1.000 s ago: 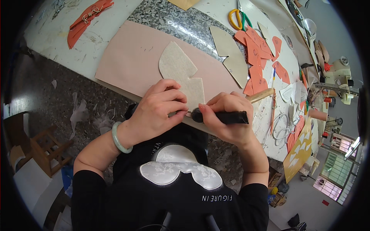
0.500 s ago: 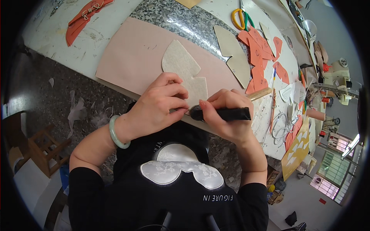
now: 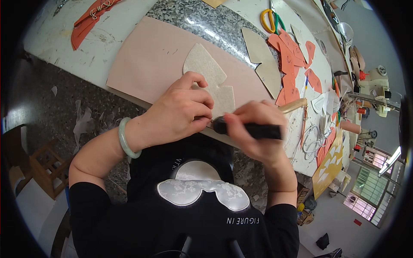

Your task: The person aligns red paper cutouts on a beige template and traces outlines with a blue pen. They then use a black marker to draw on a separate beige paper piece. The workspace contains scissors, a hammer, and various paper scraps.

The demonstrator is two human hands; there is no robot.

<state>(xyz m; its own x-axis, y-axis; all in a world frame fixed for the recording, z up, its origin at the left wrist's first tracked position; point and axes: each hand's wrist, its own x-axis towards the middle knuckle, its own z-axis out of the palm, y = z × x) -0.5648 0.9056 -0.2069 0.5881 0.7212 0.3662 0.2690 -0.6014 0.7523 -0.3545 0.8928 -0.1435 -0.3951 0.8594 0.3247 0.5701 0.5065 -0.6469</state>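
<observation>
A cream, leaf-shaped leather piece [image 3: 206, 71] with a notch in its right side lies on a pink board [image 3: 146, 64]. My left hand [image 3: 183, 107], a pale green bangle [image 3: 127, 137] at its wrist, rests on the piece's lower part. Its fingers are curled, and the tips pinch at the near edge; what lies right under them is hidden. In my right hand [image 3: 264, 148] is a hammer [image 3: 262, 131], gripped close to its black head. The wooden handle sticks out to the upper right. The round hammer face is beside my left fingertips, and my right hand is smeared by motion.
Beyond the board lies a speckled stone slab [image 3: 189, 19]. To the right are a second beige piece [image 3: 262, 62], several orange pieces [image 3: 289, 60], scissors [image 3: 269, 20] and a coiled white cord [image 3: 312, 139]. A tied orange bundle [image 3: 88, 23] sits far left.
The hammer and my right hand have shifted slightly and become blurred. My left hand stays at the piece's near edge, its wrist a little further left.
</observation>
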